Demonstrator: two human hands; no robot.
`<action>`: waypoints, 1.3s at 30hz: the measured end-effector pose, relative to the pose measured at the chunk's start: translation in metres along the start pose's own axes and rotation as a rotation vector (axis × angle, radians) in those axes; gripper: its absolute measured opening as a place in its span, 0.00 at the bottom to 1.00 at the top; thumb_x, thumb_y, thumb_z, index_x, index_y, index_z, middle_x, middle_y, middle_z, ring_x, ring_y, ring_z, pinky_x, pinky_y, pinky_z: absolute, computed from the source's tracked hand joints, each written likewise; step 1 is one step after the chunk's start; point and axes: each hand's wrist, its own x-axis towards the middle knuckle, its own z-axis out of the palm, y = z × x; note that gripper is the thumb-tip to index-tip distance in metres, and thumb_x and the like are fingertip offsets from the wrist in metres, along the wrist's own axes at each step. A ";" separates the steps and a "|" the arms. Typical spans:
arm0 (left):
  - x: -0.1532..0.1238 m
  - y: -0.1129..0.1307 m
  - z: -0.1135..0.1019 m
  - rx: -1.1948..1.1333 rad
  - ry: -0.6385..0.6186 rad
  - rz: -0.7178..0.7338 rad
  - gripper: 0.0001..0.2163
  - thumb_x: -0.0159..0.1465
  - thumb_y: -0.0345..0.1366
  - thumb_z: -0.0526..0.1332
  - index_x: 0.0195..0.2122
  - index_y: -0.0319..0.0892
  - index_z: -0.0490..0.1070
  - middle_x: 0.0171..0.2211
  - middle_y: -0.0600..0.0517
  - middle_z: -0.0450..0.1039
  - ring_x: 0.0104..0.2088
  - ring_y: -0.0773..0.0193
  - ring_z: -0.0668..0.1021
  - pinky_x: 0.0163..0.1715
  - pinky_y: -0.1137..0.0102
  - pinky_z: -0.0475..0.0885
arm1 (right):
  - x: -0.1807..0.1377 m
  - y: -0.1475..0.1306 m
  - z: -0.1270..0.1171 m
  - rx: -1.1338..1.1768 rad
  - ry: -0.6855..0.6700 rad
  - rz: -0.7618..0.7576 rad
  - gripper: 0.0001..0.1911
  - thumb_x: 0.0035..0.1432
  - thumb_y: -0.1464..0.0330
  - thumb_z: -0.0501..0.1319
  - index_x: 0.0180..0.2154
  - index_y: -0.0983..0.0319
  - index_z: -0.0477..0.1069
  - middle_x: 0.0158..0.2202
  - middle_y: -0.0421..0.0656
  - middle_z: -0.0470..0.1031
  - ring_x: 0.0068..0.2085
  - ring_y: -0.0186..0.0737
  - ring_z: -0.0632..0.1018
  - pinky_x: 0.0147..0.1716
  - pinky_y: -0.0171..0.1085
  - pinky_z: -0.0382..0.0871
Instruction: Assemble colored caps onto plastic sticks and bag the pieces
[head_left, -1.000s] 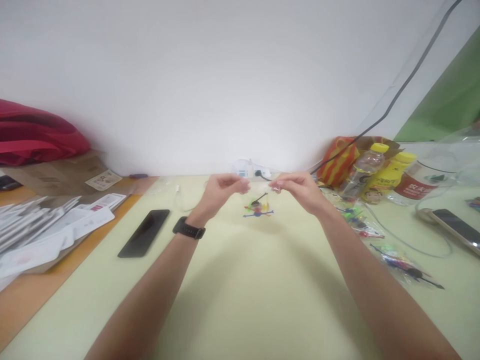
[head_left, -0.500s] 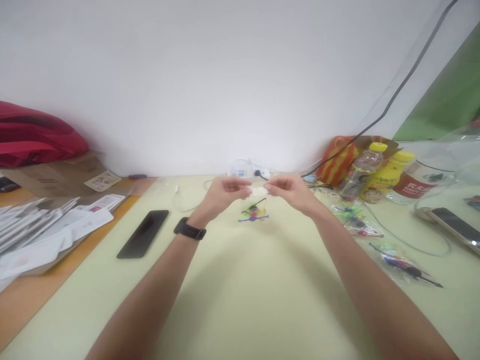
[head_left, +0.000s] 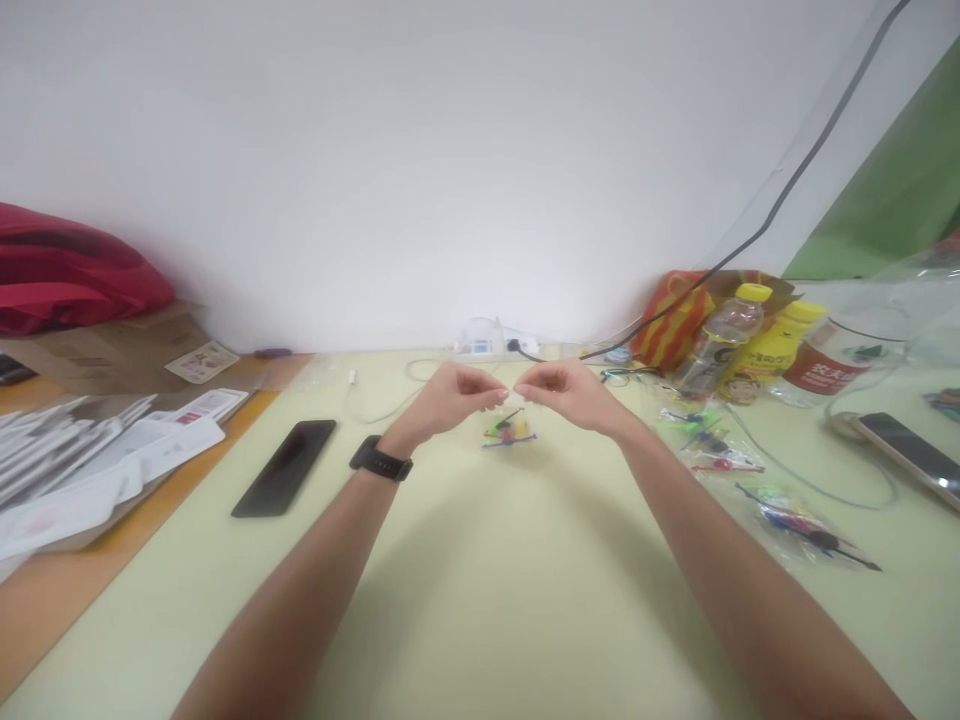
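Observation:
My left hand [head_left: 448,398], with a black watch on its wrist, and my right hand [head_left: 564,395] are raised side by side over the pale yellow-green table [head_left: 480,600], fingertips pinched and almost touching. Between them stretches a small clear plastic bag [head_left: 510,415] holding colourful little pieces: blue, red, yellow, green and a black stick. Each hand grips one top corner of the bag. The bag hangs just above the table.
A black phone [head_left: 285,466] lies left of my left forearm. White packets [head_left: 105,460] pile at the left edge. Several more small bags of coloured pieces [head_left: 795,520], drink bottles [head_left: 724,345], another phone [head_left: 907,455] and cables lie to the right.
My hands have come closer together and lower. The bag of coloured pieces has dropped nearer to the table and drifted slightly left.

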 end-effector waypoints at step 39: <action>0.006 -0.039 -0.001 -0.204 0.055 -0.039 0.16 0.59 0.47 0.73 0.40 0.39 0.84 0.34 0.42 0.83 0.32 0.60 0.80 0.36 0.65 0.77 | 0.000 0.044 -0.014 0.228 0.054 0.130 0.18 0.46 0.55 0.76 0.30 0.62 0.82 0.27 0.43 0.78 0.29 0.36 0.72 0.30 0.37 0.66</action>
